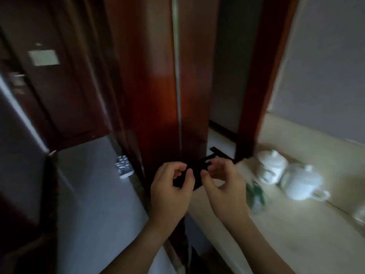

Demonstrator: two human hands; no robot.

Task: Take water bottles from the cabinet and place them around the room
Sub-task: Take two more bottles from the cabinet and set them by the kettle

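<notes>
We stand before a tall, dark reddish-brown wooden cabinet [158,86] that fills the middle of the view, its two panels meeting at a pale vertical seam. To the far left is a dark wooden room door [59,86] with a pale rectangular notice on it. To the right runs a cream stone countertop [296,224] against a light wall. On the grey floor to the left, near the cabinet's foot, lies a small white object with grey dots [124,167], too blurred for us to name.

On the counter stand two white ceramic lidded cups [286,175], touching or nearly so. Just left of them, near our right arm, is a smeared clear shape with green [255,194], possibly a water bottle with a green label; we cannot tell for certain.

Our left hand [169,186] and right hand [223,184] are raised together in front of the cabinet's lower part. The fingers of both are curled inward and close on a small flat black object [197,171] between them; what it is we cannot make out.

As we judge it, the task is at an early or in-between point: neither hand carries a bottle, and the cabinet's inside is not shown. At most one bottle may sit on the counter; fetching and placing the rest remains.
</notes>
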